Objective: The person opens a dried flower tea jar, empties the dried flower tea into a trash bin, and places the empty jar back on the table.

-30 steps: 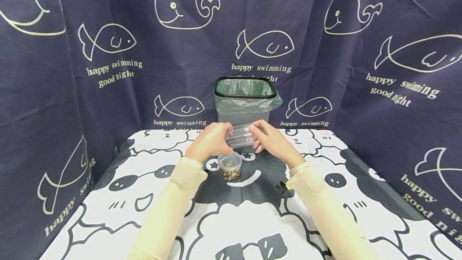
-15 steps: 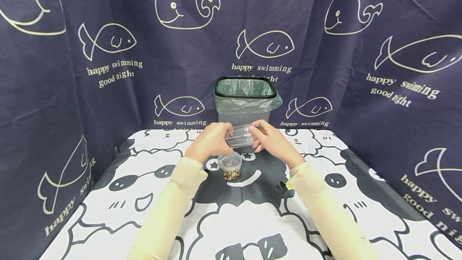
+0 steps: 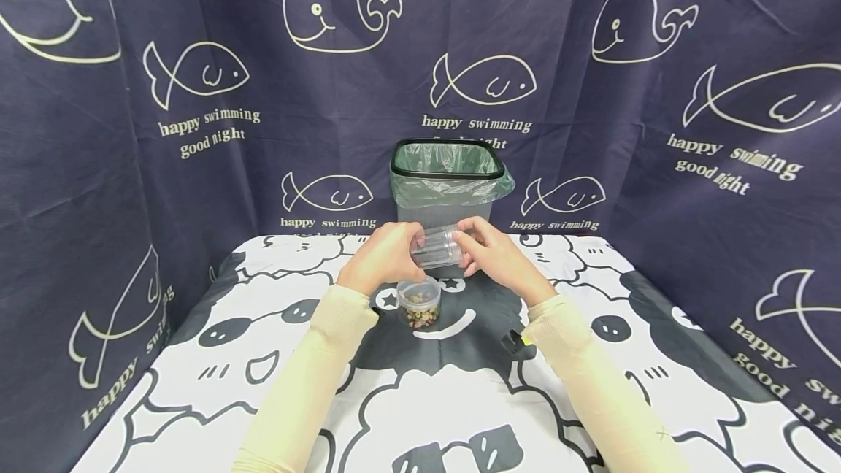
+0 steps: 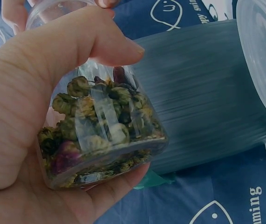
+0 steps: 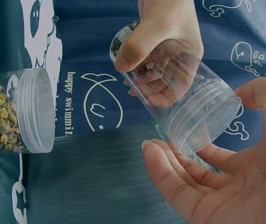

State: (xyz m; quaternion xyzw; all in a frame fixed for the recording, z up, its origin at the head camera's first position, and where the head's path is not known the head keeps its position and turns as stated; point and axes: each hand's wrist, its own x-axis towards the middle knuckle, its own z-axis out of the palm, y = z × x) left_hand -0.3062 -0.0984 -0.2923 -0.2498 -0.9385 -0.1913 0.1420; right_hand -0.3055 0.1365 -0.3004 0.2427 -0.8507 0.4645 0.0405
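Plainly, the clear cylindrical plastic jar (image 3: 432,250) of greenish dried buds (image 4: 95,123) stretched crosswise, its long axis running from the left hand (image 3: 388,254), curled around its body, to the right hand (image 3: 493,258), which held its round translucent plastic lid (image 5: 205,126).

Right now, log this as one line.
left hand: grips tilted jar; right hand: around its top; second jar: upright on tablecloth; bin: behind

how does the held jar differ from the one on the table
The held jar is tilted; the standing jar is upright. The held jar shows bare wall near its top, while the standing jar is filled nearly to its lid. Both are clear and contain dried flowers.
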